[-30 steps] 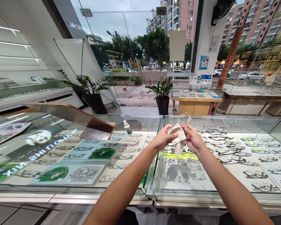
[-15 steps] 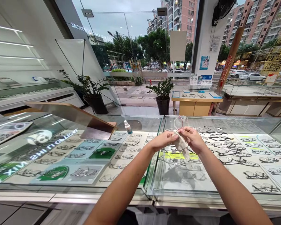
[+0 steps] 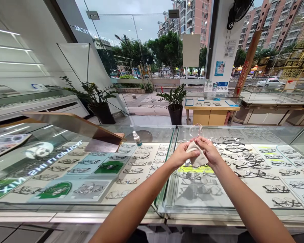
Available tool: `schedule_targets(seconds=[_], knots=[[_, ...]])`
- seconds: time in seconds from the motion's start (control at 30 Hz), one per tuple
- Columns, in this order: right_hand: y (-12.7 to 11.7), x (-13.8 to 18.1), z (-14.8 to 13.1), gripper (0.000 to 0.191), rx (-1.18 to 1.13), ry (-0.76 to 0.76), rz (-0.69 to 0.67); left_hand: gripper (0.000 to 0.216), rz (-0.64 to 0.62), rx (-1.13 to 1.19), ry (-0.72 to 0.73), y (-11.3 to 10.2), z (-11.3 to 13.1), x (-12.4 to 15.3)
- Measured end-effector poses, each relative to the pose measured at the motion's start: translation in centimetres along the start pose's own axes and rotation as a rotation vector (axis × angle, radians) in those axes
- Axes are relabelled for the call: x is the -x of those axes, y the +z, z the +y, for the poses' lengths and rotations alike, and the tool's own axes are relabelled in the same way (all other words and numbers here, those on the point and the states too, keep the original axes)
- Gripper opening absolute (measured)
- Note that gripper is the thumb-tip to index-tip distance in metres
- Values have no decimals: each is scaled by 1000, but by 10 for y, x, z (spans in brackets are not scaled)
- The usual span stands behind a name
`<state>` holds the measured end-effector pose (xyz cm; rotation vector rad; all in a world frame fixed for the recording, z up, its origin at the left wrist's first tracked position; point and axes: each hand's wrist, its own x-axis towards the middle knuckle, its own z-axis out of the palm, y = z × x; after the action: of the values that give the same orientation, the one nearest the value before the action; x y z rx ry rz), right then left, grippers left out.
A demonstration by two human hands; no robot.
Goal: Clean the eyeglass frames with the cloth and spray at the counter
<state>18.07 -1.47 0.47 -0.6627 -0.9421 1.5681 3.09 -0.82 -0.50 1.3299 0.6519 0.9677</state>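
Observation:
Above the right glass display case, my two hands are close together around a pair of eyeglasses [image 3: 195,131] and a pale beige cleaning cloth [image 3: 198,158]. My left hand [image 3: 181,156] is closed on the cloth, its thumb lying across the front. The fingers of my right hand [image 3: 209,152] pinch the eyeglasses at their near side, against the cloth's edge. The thin-rimmed lenses stick up beyond my fingertips; the rest of the frame is hidden by fingers and cloth. A small white spray bottle [image 3: 137,138] stands upright on the left case.
Rows of eyeglasses [image 3: 235,143] lie under the right case's glass top. A slanted wooden board [image 3: 101,135] rests on the left case [image 3: 157,135]. Beyond the counter stand potted plants [image 3: 175,113], a small display table [image 3: 210,113] and glass doors.
My left hand has shifted slightly right, closer to my right hand. The cloth, hanging bunched before, is now spread wider between the hands. The eyeglasses have turned and moved slightly right.

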Motion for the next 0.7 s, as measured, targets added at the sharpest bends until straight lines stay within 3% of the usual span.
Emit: schedule_targets(seconds=[0.23, 0.5, 0.7], knots=[[3, 0, 4, 42, -2, -51, 27, 65, 169, -78, 152, 3, -4, -2], [-5, -4, -3, 39, -38, -58, 57, 65, 24, -41, 89, -4, 2, -5], [-6, -3, -7, 39, 6, -72, 86, 68, 88, -51, 73, -12, 0, -9]])
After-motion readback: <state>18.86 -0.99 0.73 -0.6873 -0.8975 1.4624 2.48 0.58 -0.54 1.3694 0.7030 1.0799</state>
